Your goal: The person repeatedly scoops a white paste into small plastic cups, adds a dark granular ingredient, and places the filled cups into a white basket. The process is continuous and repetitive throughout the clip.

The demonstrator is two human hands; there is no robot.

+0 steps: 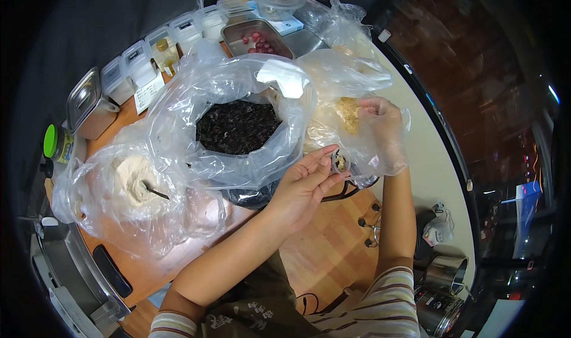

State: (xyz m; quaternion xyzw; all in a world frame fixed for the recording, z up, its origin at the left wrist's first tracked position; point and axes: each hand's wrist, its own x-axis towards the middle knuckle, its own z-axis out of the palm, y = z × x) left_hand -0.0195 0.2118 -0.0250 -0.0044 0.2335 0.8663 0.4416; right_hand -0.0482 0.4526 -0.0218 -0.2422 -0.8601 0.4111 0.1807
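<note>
My left hand (306,180) is closed round a small clear cup (341,162), tilted so its mouth shows; pale and dark bits lie inside. My right hand (380,121) reaches into a clear plastic bag of yellowish crumbs (349,115). Its fingers are curled together at the crumbs, and what they pinch is hidden. Left of both hands stands a large clear bag (169,109), rolled open, full of dark shredded flakes (238,127). Nearer on the left, another open bag holds pale powder (134,174) with a dark spoon (156,190) stuck in it.
Lidded clear boxes (138,61) line the table's far edge beside a small yellow bottle (165,53). A metal tray (257,39) holds several red round fruits. A steel container (89,103), a green-lidded jar (57,143) and a black phone (112,271) are at left.
</note>
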